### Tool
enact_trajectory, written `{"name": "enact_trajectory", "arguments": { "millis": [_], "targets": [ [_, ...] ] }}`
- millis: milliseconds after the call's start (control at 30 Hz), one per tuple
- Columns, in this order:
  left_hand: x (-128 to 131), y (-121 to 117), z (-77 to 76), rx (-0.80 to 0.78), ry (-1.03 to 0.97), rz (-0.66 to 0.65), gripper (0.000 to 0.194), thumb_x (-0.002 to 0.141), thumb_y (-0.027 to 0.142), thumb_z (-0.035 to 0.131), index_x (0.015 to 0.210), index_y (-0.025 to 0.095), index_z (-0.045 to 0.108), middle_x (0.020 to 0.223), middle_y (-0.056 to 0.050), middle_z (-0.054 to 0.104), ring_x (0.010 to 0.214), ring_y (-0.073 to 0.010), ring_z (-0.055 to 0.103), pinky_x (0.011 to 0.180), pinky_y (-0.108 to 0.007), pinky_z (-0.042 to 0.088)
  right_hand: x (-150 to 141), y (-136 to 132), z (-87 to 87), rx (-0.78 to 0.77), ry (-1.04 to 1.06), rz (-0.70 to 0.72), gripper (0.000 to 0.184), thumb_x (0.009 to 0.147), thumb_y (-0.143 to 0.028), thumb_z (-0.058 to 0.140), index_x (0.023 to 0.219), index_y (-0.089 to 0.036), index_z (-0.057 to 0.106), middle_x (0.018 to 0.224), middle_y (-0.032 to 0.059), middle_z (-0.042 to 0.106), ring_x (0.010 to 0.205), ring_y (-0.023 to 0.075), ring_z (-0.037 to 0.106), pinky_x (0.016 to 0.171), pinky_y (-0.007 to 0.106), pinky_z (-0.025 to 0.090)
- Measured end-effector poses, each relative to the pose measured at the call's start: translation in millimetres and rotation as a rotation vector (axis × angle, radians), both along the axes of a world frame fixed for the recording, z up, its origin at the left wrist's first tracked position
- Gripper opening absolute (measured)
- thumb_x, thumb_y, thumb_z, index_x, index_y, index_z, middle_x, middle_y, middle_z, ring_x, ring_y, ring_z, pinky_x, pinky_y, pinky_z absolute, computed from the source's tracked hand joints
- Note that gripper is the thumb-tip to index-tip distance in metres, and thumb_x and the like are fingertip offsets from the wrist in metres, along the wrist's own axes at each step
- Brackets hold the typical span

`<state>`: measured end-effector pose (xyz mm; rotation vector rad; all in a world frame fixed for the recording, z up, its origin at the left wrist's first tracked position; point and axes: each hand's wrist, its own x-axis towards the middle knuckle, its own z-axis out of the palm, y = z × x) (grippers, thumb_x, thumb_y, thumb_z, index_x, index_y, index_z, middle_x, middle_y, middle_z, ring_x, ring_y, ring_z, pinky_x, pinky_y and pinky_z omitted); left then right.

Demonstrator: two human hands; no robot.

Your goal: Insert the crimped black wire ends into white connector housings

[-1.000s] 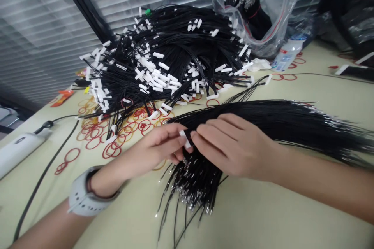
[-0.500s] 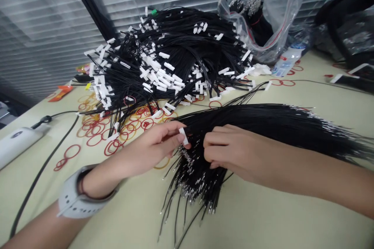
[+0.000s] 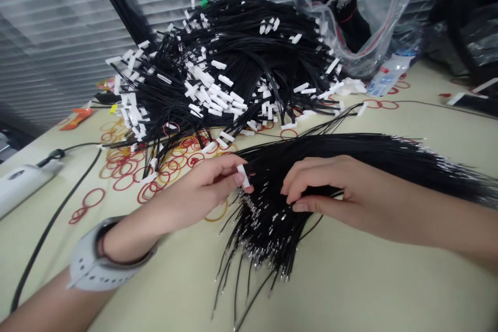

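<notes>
Over the tabletop (image 3: 330, 280), head view: a white connector (image 3: 243, 175) is pinched by the left hand (image 3: 202, 187), and the right hand (image 3: 334, 187) is held half open at the black wire bundle (image 3: 350, 151). Wires are judged light and limp, best taken by the connector.

Glossy black wires (image 3: 350, 148) carry shiny metal terminals (image 3: 254, 264) and white plastic connectors (image 3: 243, 175).

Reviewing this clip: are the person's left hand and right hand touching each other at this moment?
Apart. The head view shows a plain gap, with black wires in it, between the left hand and the right hand.
</notes>
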<state>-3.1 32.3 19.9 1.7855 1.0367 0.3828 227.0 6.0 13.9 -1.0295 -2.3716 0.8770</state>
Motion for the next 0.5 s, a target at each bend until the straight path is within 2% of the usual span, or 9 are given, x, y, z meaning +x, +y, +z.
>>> {"name": "enact_trajectory", "arguments": {
  "millis": [200,267,400,500],
  "targets": [
    [0.3,-1.1,0.6,-0.001,-0.036,-0.017,0.015,0.09,0.024,0.046,0.09,0.018,0.058,0.078,0.002,0.057,0.052,-0.0063,0.039,0.047,-0.02,0.03,-12.4,-8.2,1.9,-0.055,0.051,-0.229,0.011,0.079,-0.02,0.059,0.07,-0.021,0.064,0.065,-0.0069,0.063,0.055,0.0047,0.053,0.046,0.016,0.036],
    [0.3,-1.6,0.1,0.021,-0.041,-0.029,0.014,0.09,0.024,0.047,0.091,0.018,0.059,0.077,0.002,0.057,0.052,-0.006,0.038,0.047,-0.019,0.03,-14.7,-8.9,2.0,-0.117,0.086,-0.256,0.012,0.077,-0.024,0.061,0.067,-0.021,0.064,0.06,-0.0072,0.061,0.051,0.0042,0.051,0.041,0.016,0.033],
    [0.1,-2.5,-2.5,0.006,-0.036,-0.04,0.016,0.09,0.026,0.046,0.094,0.019,0.06,0.077,0.001,0.057,0.053,-0.0064,0.038,0.045,-0.018,0.031,-12.4,-5.8,-0.2,-0.25,0.103,-0.248,0.011,0.077,-0.032,0.062,0.071,-0.024,0.068,0.065,-0.0065,0.065,0.056,0.0053,0.056,0.046,0.015,0.039],
    [1.1,-3.4,-3.0,-0.015,-0.016,-0.047,0.016,0.09,0.027,0.046,0.094,0.019,0.059,0.074,0.002,0.056,0.052,-0.0066,0.037,0.044,-0.017,0.031,-9.4,-3.9,-3.5,-0.278,0.087,-0.295,0.008,0.074,-0.031,0.066,0.076,-0.024,0.068,0.065,-0.0053,0.066,0.058,0.0069,0.058,0.048,0.016,0.042]
  ]
}}
